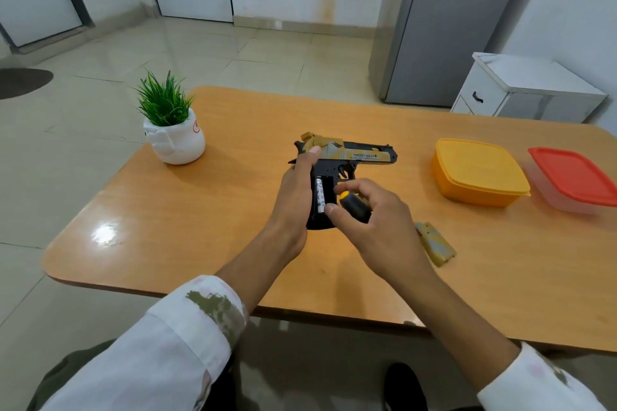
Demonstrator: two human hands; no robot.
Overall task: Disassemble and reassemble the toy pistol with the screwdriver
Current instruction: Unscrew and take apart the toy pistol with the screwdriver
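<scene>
Head view: one yellow-and-black toy pistol (347,157) gripped by left hand (293,197); right hand (370,220) curls round one black-handled screwdriver (355,205); two lidded plastic boxes (480,173).

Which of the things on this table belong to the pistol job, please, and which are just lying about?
In use: toy pistol, screwdriver, battery, loose cover.
Lying about: potted plant, yellow box, red-lidded box.
</scene>
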